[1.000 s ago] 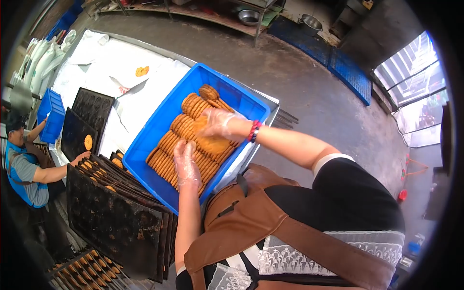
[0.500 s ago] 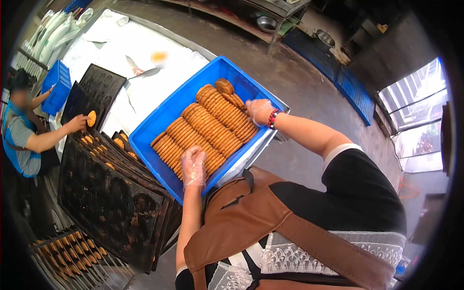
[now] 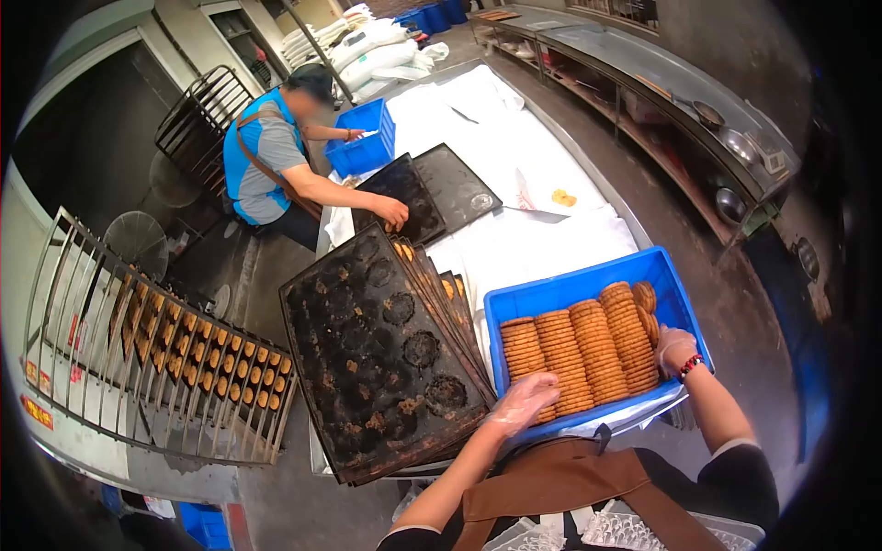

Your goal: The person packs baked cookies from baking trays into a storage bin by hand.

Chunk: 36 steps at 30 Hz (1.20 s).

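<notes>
A blue plastic crate [image 3: 577,292] holds several upright rows of round brown cookies [image 3: 595,344]. My left hand [image 3: 527,402], in a clear plastic glove, lies at the near left end of the rows. Its fingers are stretched out over the cookies there. My right hand [image 3: 676,351], also gloved and with a beaded bracelet at the wrist, is inside the crate's right side. Its fingers curl against the cookies of the short outer row, with the fingertips partly hidden.
Left of the crate leans a stack of dark baking trays [image 3: 367,349], some with cookies between them. A co-worker [image 3: 266,156] reaches to a tray beside a smaller blue crate [image 3: 363,138]. A single cookie [image 3: 563,197] lies on the white cloth [image 3: 478,110]. A metal rack [image 3: 165,367] holds more cookies.
My view has swung left, showing more of the table, co-worker and rack. My left hand's fingers are more stretched out; my right stays at the crate's right side. The co-worker's hand no longer shows a cookie.
</notes>
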Each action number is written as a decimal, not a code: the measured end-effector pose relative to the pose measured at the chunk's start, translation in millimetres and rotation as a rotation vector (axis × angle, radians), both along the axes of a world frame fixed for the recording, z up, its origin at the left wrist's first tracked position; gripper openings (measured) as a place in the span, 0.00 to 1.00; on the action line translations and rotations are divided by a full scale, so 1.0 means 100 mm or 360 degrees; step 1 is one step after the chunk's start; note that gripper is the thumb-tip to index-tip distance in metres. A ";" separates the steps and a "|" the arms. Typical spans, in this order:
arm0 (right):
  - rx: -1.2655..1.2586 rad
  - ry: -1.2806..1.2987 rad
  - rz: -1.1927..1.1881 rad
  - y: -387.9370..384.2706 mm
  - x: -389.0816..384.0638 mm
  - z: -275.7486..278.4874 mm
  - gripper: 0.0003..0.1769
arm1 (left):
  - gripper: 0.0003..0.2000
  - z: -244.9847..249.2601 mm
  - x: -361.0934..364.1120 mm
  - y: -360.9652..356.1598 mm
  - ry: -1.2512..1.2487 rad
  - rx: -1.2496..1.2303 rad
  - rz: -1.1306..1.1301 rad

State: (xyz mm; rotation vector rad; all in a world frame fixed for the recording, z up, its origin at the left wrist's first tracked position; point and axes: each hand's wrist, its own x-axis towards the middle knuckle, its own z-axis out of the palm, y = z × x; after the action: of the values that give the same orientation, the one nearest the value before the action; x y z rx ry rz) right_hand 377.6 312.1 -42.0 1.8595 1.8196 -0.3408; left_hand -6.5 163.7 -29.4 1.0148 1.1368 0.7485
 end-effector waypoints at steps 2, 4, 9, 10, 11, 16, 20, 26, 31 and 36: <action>0.0340 0.0443 -0.0049 -0.06 -0.19 0.35 0.28 | 0.21 0.21 -0.19 -0.20 -0.0151 0.0043 0.0098; 0.0962 0.1036 0.0287 -0.18 -0.42 0.33 0.17 | 0.21 0.41 -0.40 -0.40 -0.0112 0.0109 0.0258; 0.0577 0.1960 0.1305 -0.61 -1.80 0.94 0.11 | 0.20 0.93 -0.70 -0.97 -0.0160 -0.0078 0.0772; 0.0487 0.2062 0.1524 -0.68 -2.05 0.92 0.13 | 0.20 0.98 -0.76 -1.07 -0.0156 -0.0066 0.0865; 0.0405 0.2017 0.1699 -0.74 -2.31 0.84 0.15 | 0.20 1.00 -0.81 -1.18 -0.0142 -0.0010 0.0940; 0.0191 0.1809 0.2013 -1.19 -3.12 0.67 0.26 | 0.19 0.93 -1.13 -1.73 -0.0181 -0.0033 0.1156; 0.0087 0.1297 0.2062 -1.29 -3.34 0.59 0.19 | 0.17 0.71 -1.36 -2.21 -0.0230 -0.0097 0.1269; 0.0195 0.1419 0.1992 -1.10 -3.47 0.40 0.08 | 0.17 0.50 -1.57 -2.63 -0.0218 -0.0230 0.1262; 0.0346 0.1544 0.2158 -1.19 -3.52 0.38 0.08 | 0.19 0.49 -1.59 -2.56 -0.0167 -0.0229 0.1101; 0.0458 0.1593 0.2114 -1.20 -3.49 0.53 0.07 | 0.24 0.57 -1.55 -2.37 -0.0206 -0.0223 0.0845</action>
State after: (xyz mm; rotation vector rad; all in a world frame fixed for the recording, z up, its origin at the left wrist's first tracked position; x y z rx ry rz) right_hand 28.7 192.4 11.2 0.1313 3.3809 -0.5225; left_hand -161.5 -73.5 27.9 0.5362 1.3406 1.1187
